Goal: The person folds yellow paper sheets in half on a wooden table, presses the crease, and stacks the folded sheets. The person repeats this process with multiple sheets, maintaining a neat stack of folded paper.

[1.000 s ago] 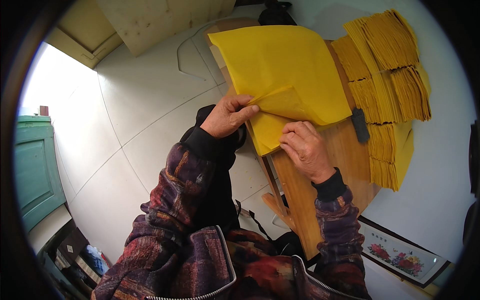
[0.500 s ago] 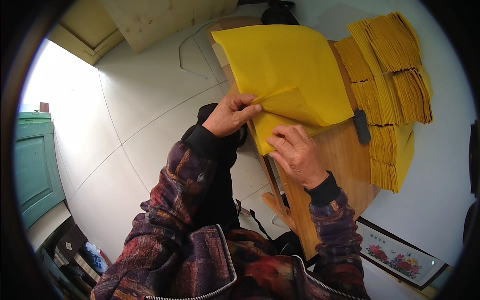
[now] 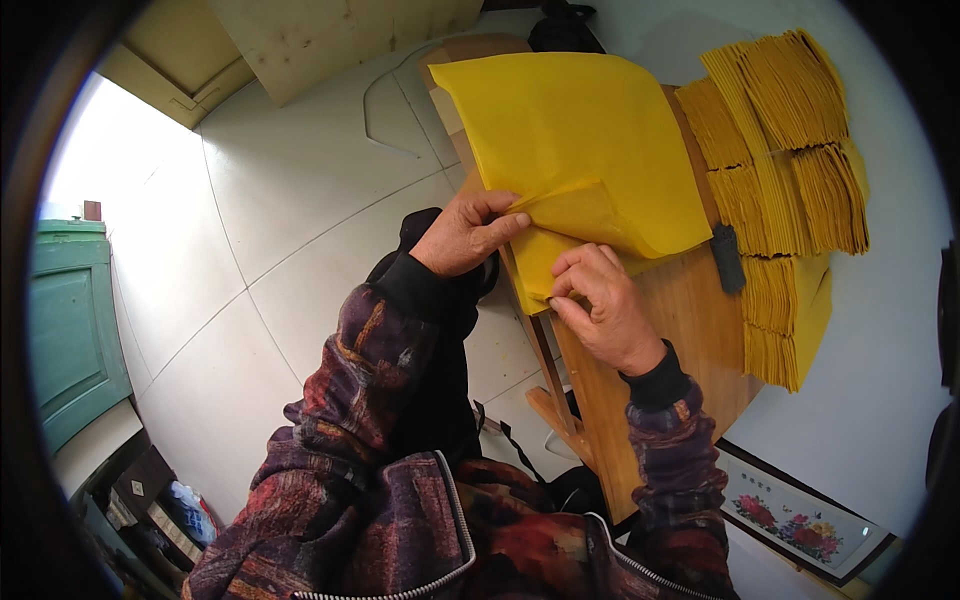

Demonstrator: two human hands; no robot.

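Observation:
A stack of large yellow paper sheets (image 3: 580, 120) lies on the wooden table (image 3: 665, 350). Its top sheet is lifted along the near side, and a flap (image 3: 585, 212) is turned back. My left hand (image 3: 468, 232) pinches the lifted sheet's edge between thumb and fingers, at the left side of the stack. At the near corner, my right hand (image 3: 608, 308) has thumb and forefinger closed on the corner of the yellow paper below. How many layers sit between those fingertips cannot be made out.
Bundles of folded yellow paper (image 3: 775, 95) stand in a row along the table's right side. A dark grey cloth-like strip (image 3: 727, 258) lies between them and the sheets. Beyond the far edge is a black object (image 3: 565, 28). A framed flower picture (image 3: 800, 515) stands at lower right.
My right hand's thumb and forefinger have drawn together at the paper's near corner. My left hand keeps its pinch on the lifted sheet. The whole view has shifted slightly.

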